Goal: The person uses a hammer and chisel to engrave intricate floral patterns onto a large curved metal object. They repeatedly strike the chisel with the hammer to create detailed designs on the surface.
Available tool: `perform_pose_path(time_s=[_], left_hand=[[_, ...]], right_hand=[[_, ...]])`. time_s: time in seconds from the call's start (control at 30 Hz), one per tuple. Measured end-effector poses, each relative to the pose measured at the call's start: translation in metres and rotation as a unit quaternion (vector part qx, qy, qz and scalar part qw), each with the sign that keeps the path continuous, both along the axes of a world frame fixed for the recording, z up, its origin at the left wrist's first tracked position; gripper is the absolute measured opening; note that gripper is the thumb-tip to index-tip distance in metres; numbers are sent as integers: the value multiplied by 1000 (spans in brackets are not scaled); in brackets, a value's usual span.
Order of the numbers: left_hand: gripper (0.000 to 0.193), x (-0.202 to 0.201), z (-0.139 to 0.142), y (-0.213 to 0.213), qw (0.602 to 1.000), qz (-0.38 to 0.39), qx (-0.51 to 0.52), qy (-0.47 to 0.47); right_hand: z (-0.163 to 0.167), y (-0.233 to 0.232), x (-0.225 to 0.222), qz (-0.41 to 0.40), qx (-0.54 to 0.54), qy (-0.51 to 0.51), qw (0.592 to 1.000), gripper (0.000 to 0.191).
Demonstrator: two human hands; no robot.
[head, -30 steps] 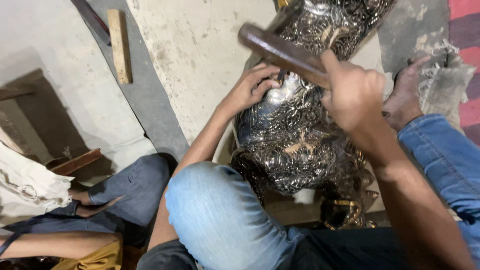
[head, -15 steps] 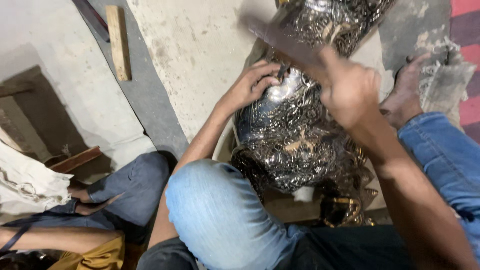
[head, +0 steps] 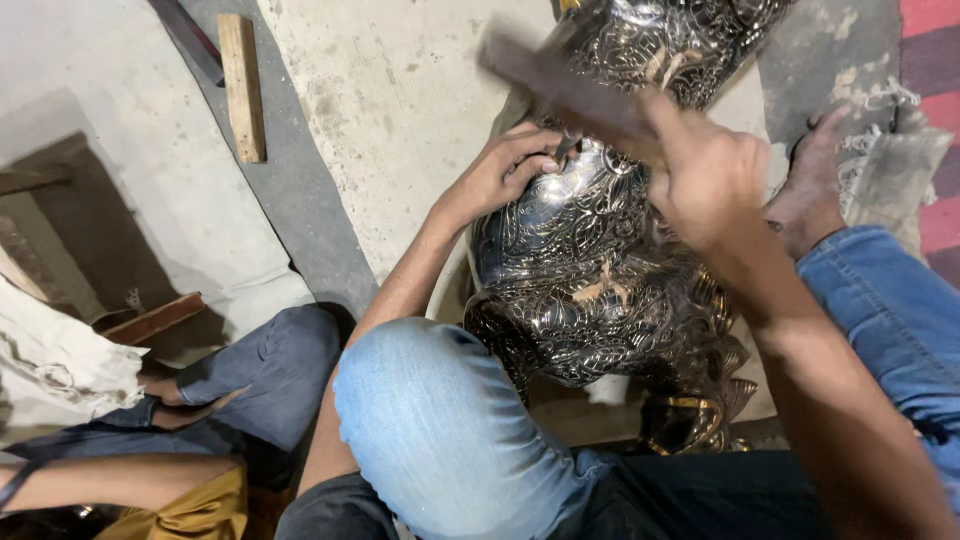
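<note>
A large dark metal vase with engraved shiny patterns lies between my knees on the concrete floor. My left hand rests on its upper side, fingers pinched around a small chisel tip that I can barely see. My right hand is raised above the vase and grips a wooden-handled hammer, which is blurred by motion. My bare foot braces against the vase at the right.
A short wooden plank lies on the floor at upper left. Another person's jeans-clad leg and arm sit at lower left, beside a white cloth. A red mat borders the right edge.
The hammer in my right hand has swung down and back, now blurred above the vase. My left hand stays in place on the vase.
</note>
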State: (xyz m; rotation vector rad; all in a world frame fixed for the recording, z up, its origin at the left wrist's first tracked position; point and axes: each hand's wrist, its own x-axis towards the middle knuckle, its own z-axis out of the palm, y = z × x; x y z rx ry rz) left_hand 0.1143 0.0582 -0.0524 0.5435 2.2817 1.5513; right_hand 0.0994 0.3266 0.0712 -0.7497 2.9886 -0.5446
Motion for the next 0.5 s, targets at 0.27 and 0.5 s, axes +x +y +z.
perform_pose_path(time_s=[0.27,0.5], left_hand=[[32,4,10,3,982,156,66,-83],[42,-1,13,6,990,133,11,-52]], right_hand=[[-24,24,3,-102,74,-197,972,44],[-41,25,9,-165,-40,-228,959,39]])
